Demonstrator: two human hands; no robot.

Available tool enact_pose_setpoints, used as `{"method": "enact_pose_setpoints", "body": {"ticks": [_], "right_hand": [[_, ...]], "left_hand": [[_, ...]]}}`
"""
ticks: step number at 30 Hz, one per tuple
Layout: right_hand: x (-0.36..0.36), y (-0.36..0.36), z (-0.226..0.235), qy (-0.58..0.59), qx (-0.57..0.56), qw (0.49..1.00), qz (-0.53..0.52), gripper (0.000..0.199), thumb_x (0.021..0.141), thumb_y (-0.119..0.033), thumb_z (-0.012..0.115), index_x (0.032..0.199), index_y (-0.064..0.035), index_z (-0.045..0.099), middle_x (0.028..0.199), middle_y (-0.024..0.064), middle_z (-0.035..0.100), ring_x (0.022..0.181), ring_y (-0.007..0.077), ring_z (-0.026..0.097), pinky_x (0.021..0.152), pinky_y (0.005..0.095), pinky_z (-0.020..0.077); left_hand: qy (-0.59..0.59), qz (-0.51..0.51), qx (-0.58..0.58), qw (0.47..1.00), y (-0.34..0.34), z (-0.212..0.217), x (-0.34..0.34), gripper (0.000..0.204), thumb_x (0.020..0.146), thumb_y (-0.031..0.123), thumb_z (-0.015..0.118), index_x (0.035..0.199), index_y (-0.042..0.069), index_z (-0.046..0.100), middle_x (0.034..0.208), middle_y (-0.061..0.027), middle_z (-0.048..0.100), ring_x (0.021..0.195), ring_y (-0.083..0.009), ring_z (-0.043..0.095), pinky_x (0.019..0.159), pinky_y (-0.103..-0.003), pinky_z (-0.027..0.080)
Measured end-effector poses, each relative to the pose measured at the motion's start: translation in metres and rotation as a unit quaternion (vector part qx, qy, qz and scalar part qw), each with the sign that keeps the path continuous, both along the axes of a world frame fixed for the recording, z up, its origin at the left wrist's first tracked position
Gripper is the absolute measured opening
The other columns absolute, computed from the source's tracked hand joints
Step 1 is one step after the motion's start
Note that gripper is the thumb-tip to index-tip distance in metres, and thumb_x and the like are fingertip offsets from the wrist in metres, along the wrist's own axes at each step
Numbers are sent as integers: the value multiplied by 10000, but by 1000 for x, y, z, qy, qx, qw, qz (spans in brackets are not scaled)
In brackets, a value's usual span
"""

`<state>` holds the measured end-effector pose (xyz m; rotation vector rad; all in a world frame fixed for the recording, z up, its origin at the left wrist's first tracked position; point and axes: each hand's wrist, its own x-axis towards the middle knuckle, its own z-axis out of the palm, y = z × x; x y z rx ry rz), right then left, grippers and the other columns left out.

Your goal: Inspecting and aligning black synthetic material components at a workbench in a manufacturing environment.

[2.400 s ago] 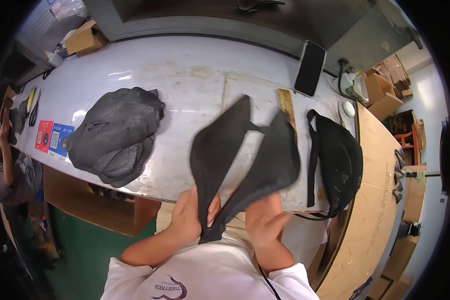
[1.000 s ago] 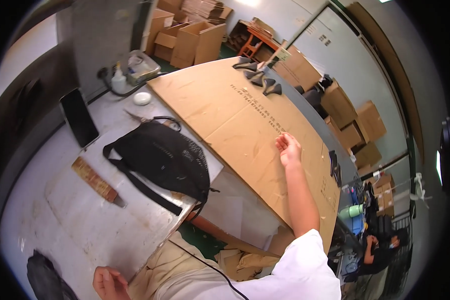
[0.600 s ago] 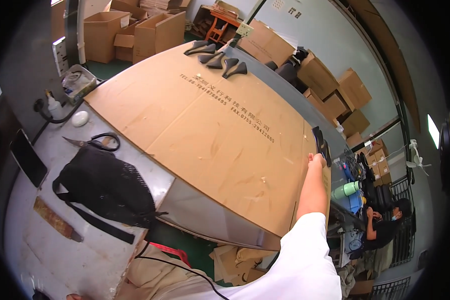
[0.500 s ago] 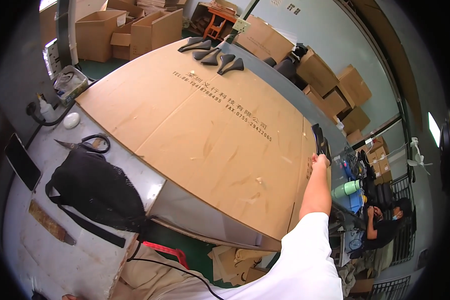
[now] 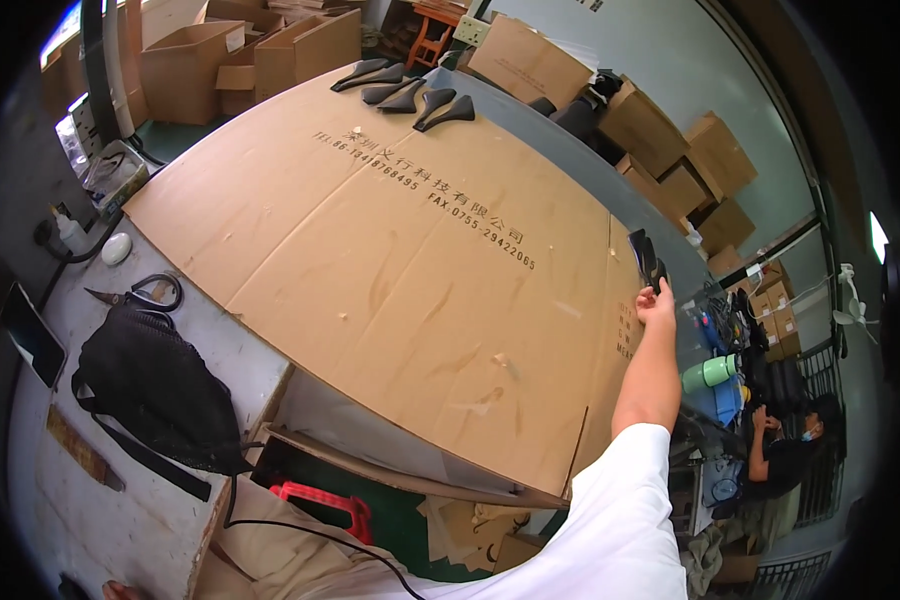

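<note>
My right hand (image 5: 655, 303) reaches out to the right edge of a large cardboard sheet (image 5: 390, 320). Its fingers are closed on the near end of a black bicycle saddle (image 5: 654, 272). Against that one lies a second dark saddle (image 5: 639, 245); the two overlap, so their boundary is hard to make out. Several more black saddles (image 5: 395, 97) lie in a row along the sheet's far edge. At the bottom left edge a small patch of skin (image 5: 120, 591) shows, perhaps my left hand, with its fingers cut off by the frame.
On the white table (image 5: 30, 480) at left are a black bag (image 5: 155, 385), scissors (image 5: 150, 292), a phone (image 5: 33, 335) and a white oval object (image 5: 116, 249). A red plastic stool (image 5: 325, 505) stands below. Cardboard boxes (image 5: 190, 70) fill the back. At right, a person (image 5: 785, 450) sits beyond a green bottle (image 5: 710, 374).
The view has shifted, moving the sheet and table leftward in the picture. My right hand stays at the saddles by the right edge, its fingers now showing more clearly at the near one.
</note>
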<state>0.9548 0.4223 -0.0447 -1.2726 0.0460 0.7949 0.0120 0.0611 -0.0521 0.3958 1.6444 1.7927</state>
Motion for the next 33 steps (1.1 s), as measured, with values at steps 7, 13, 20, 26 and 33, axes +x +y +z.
{"method": "enact_pose_setpoints", "body": {"ticks": [7,13,20,26,33], "right_hand": [[-11,13,-3,-5,-81,993,89,528,929,-548,558,713,-70,501,612,38,577,557,153,589,479,242,469],[-9,39,-27,-316,-150,930,-111,422,982,-314,547,767,45,598,670,112,662,542,222,654,416,337,493],[-99,34,-10,-733,-65,662,-142,375,1000,-310,525,822,6,618,663,102,661,518,191,631,482,311,493],[-192,18,-9,-806,27,592,-7,288,983,-230,575,806,-7,620,668,96,644,554,203,627,521,311,477],[-496,-38,55,-566,310,613,455,174,946,-91,571,871,50,639,679,98,669,572,150,641,536,275,500]], "left_hand": [[13,38,-27,999,1,14,13,273,983,319,558,953,55,620,747,-7,594,625,-105,524,522,-217,409],[9,45,-33,998,9,6,16,267,976,310,568,935,52,622,741,-18,586,632,-123,524,541,-235,411],[9,47,20,999,0,1,10,248,960,296,593,920,54,629,737,-25,591,634,-132,527,552,-247,417],[21,87,28,996,-3,-13,3,242,985,304,541,905,77,567,682,-7,524,553,-101,457,483,-224,353],[2,23,52,998,-13,-16,-1,197,992,217,520,881,57,555,687,-31,557,517,-90,502,434,-221,385]]}}
